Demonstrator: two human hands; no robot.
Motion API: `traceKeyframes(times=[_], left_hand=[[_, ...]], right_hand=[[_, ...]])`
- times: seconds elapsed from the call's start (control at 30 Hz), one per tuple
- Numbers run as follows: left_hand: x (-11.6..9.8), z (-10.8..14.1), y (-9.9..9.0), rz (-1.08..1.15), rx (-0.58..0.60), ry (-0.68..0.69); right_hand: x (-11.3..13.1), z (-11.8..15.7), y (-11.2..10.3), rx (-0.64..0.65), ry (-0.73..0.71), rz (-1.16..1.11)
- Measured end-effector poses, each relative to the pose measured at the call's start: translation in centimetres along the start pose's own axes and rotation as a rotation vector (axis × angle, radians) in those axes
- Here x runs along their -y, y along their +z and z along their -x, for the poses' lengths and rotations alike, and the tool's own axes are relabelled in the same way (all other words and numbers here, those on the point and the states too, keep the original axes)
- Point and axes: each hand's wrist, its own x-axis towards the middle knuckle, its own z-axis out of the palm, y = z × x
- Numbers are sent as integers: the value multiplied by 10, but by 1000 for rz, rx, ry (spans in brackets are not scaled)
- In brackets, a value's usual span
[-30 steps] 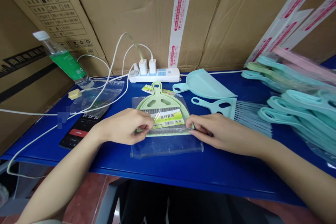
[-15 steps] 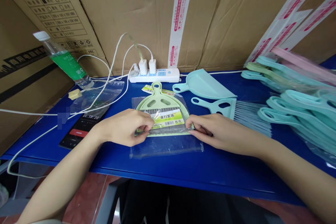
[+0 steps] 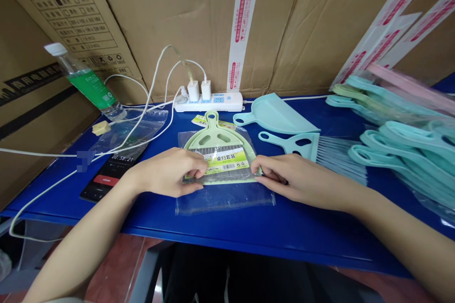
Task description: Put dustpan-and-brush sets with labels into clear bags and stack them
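A light green dustpan (image 3: 217, 133) with a grey-bristled brush lies flat inside a clear plastic bag (image 3: 227, 200), handle pointing away from me. A yellow-green and white label (image 3: 232, 160) shows across the bristles. On the bag's left side, my left hand (image 3: 174, 170) has its fingers curled in, the thumb low against the plastic. My right hand (image 3: 284, 175) pinches the bag's right edge between thumb and fingers, beside the dustpan's corner. Behind the right hand are an unwrapped turquoise dustpan (image 3: 277, 114) and a turquoise brush (image 3: 302, 146) with pale blue bristles.
Wrapped turquoise dustpan sets (image 3: 408, 151) are piled at right, with pink and green ones behind. A white power strip (image 3: 213, 102) stands against the cardboard boxes (image 3: 199, 19). Cables cross the left side, near a phone (image 3: 106, 180) and a leaning water bottle (image 3: 90, 86).
Almost nothing has moved. The left thumb looks slightly lower and farther from the curled fingers; the bag and right hand stay in place.
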Motion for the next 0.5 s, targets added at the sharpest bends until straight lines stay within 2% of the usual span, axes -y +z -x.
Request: traceKeyframes(times=[0.5], left_hand=[[1, 0, 1, 1, 9, 0]], right_hand=[[0, 0, 0, 13, 6, 6]])
